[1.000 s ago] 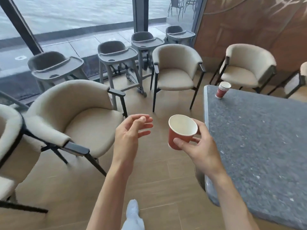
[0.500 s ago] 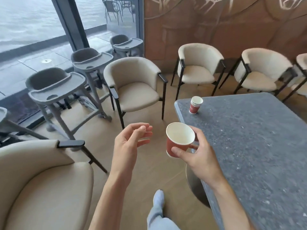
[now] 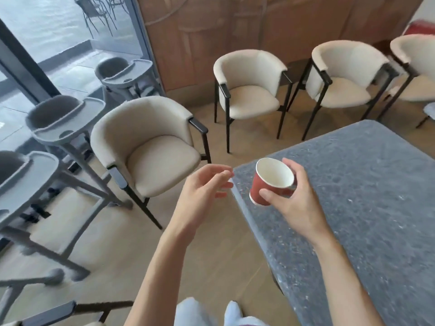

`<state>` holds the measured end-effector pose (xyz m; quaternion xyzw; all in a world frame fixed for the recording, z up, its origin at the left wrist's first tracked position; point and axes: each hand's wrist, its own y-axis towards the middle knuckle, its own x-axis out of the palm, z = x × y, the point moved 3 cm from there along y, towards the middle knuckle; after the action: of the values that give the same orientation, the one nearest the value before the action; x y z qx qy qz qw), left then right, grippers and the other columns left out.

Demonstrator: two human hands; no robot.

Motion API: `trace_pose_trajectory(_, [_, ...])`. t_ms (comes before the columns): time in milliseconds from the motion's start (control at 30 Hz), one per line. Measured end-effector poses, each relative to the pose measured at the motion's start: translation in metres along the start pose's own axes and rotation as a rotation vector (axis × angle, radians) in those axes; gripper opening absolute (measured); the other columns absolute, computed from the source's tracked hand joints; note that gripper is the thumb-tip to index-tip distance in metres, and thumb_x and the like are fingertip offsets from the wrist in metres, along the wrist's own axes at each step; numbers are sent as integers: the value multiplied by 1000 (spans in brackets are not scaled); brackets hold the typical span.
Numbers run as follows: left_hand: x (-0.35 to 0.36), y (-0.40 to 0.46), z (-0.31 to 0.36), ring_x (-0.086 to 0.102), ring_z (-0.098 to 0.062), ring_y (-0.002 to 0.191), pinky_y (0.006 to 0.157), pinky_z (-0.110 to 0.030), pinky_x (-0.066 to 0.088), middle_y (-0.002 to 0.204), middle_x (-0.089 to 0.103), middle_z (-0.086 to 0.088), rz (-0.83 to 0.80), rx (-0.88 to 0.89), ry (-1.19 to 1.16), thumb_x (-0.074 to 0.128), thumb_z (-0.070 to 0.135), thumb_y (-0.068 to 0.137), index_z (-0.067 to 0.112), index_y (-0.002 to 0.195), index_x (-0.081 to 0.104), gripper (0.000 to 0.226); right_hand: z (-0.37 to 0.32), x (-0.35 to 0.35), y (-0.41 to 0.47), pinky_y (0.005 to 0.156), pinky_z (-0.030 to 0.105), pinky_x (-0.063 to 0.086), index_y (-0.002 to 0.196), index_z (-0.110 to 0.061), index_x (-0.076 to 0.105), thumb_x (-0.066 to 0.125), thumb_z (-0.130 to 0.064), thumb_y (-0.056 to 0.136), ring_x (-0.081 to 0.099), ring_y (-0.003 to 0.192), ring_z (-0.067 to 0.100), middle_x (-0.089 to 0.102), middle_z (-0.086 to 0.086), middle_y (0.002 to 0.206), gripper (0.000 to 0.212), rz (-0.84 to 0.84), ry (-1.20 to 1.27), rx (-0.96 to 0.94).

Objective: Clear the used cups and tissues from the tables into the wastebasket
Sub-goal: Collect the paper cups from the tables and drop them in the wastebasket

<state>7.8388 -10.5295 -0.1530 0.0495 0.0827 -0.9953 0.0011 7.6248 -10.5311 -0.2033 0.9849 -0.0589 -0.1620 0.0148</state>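
A red paper cup (image 3: pixel 260 192) with a white, empty inside is tilted toward me. My right hand (image 3: pixel 300 204) grips it with thumb in front and fingers behind, just above the near corner of the grey speckled table (image 3: pixel 357 208). My left hand (image 3: pixel 200 198) hovers left of the cup at the table's corner, fingers loosely curled and holding nothing. No tissues, wastebasket or other cups show in this view.
A cream armchair (image 3: pixel 160 156) stands on the wooden floor left of the table. Two more cream chairs (image 3: pixel 251 92) (image 3: pixel 346 81) line the brown wall behind. Grey high chairs (image 3: pixel 63 118) crowd the window side at left. My shoes (image 3: pixel 233 311) show at the bottom.
The view has swung right and closer to the table. The cup in my right hand is now over the table corner. The cup stack seen earlier on the table no longer shows.
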Motion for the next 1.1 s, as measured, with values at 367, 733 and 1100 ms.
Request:
trace_pose_trajectory(367, [70, 195, -19, 74, -19, 94, 85, -36, 59, 105, 76, -3, -332, -94, 135, 60, 18, 100, 13, 105, 73, 15, 74, -2, 98, 83, 3, 38, 134, -32, 42, 90, -19, 74, 53, 117, 7, 51, -13, 131, 78, 287, -105, 266])
trace_pose_trajectory(733, [130, 315, -42, 73, -23, 92, 85, -40, 58, 105, 76, -5, -656, -167, 344, 60, 17, 99, 10, 103, 73, 16, 127, 37, 149, 93, 17, 33, 142, -19, 44, 89, -27, 76, 45, 126, 14, 51, -4, 138, 80, 386, -324, 456])
trace_pose_trajectory(1100, [138, 337, -101, 72, -22, 96, 91, -48, 57, 91, 75, 6, -838, -183, 550, 70, 27, 90, 29, 91, 73, 4, 155, 63, 139, 104, 12, 21, 152, -14, 36, 91, -22, 73, 34, 141, 19, 40, 2, 150, 97, 310, -369, 602])
